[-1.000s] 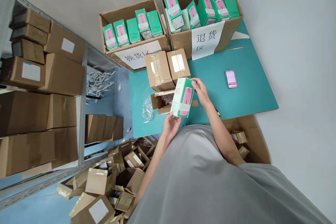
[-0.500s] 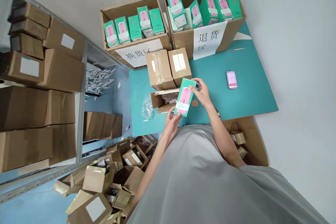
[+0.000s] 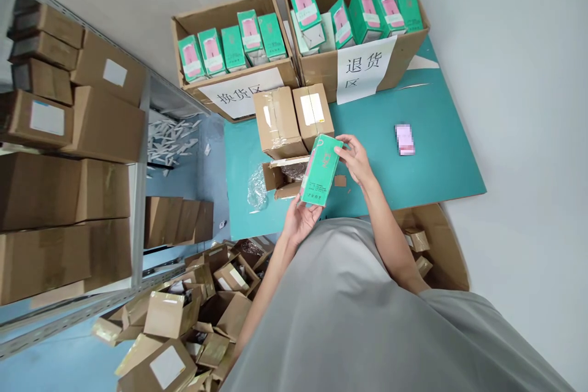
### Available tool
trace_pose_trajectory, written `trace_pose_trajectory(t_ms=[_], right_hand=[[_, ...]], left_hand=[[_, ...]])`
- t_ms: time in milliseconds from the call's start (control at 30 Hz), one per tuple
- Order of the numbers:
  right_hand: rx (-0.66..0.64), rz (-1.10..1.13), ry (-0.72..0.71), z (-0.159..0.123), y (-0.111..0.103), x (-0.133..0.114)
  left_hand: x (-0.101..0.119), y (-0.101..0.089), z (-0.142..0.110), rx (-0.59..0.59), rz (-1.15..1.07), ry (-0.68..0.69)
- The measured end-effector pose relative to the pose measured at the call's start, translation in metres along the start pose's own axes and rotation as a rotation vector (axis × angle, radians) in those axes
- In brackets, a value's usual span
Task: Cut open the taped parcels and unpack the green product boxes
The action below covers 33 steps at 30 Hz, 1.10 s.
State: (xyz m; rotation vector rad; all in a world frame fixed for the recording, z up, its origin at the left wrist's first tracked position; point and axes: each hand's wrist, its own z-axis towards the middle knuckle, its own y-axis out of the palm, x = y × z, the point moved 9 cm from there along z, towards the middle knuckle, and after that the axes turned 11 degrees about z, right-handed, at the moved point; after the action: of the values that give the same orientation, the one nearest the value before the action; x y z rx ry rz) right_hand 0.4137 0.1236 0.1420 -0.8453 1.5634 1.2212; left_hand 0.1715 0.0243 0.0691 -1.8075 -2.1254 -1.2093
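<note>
Between my two hands is a green product box (image 3: pixel 321 173), held tilted above the near part of the table. Its green side with small dark print faces me, and a strip of the pink-pictured side shows on its left. My left hand (image 3: pixel 301 220) supports the lower end from below. At the upper right corner, my right hand (image 3: pixel 355 158) grips the box with thumb and fingers. Just behind it on the left lies an open small carton (image 3: pixel 281 185) with bubble wrap inside. Two closed brown cartons (image 3: pixel 277 125) stand behind that.
Two large open cartons, the left carton (image 3: pixel 291 70) and the right carton (image 3: pixel 408 49), hold several green boxes at the table's back. Clear plastic wrap (image 3: pixel 258 188) and a pixelated pinkish item (image 3: pixel 405 139) lie on the green table (image 3: pixel 441 153). Opened cartons (image 3: pixel 172 312) are heaped on the floor; shelves stand left.
The green box has been turned about its long axis, from its pink-pictured side to the printed green side. My left hand has rolled palm-up beneath it.
</note>
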Motion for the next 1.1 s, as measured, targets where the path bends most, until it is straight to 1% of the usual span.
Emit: trace_pose_trajectory(t_ms=[100, 200, 300, 367, 500, 600, 700, 767, 833, 900, 967, 1033, 1100], right_hand=[[0.026, -0.027, -0.041, 0.001, 0.001, 0.0], [0.021, -0.051, -0.073, 0.003, 0.007, 0.002], [0.006, -0.066, -0.068, 0.004, 0.013, 0.008], [0.0, -0.072, -0.053, 0.006, 0.013, 0.011], [0.016, -0.065, -0.072, 0.008, 0.007, 0.01], [0.042, -0.004, -0.063, 0.007, 0.003, 0.012], [-0.006, 0.066, 0.025, 0.005, 0.01, 0.02], [-0.034, 0.08, 0.053, 0.004, 0.016, 0.024], [-0.015, 0.063, 0.025, 0.004, 0.017, 0.022], [0.031, 0.032, -0.015, 0.005, 0.014, 0.019], [0.063, 0.012, -0.02, 0.005, 0.011, 0.02], [0.075, 0.016, -0.003, 0.005, 0.008, 0.022], [0.073, 0.031, 0.01, 0.003, 0.008, 0.023]], left_hand=[[0.008, 0.006, -0.004, 0.005, 0.068, 0.078], [0.013, 0.011, -0.008, 0.03, 0.132, 0.156], [0.013, 0.013, -0.011, 0.071, 0.15, 0.204], [0.013, 0.013, -0.011, 0.087, 0.15, 0.212], [0.012, 0.009, -0.008, 0.068, 0.055, 0.168], [0.009, 0.006, -0.004, 0.058, -0.07, 0.066], [0.004, 0.006, -0.004, 0.043, -0.183, -0.028], [0.004, 0.01, -0.004, 0.019, -0.194, -0.04], [0.008, 0.012, -0.005, 0.019, -0.14, 0.019], [0.017, 0.012, -0.007, 0.061, -0.057, 0.135], [0.024, 0.011, -0.009, 0.118, 0.022, 0.233], [0.026, 0.01, -0.011, 0.154, 0.079, 0.267], [0.025, 0.009, -0.011, 0.166, 0.104, 0.266]])
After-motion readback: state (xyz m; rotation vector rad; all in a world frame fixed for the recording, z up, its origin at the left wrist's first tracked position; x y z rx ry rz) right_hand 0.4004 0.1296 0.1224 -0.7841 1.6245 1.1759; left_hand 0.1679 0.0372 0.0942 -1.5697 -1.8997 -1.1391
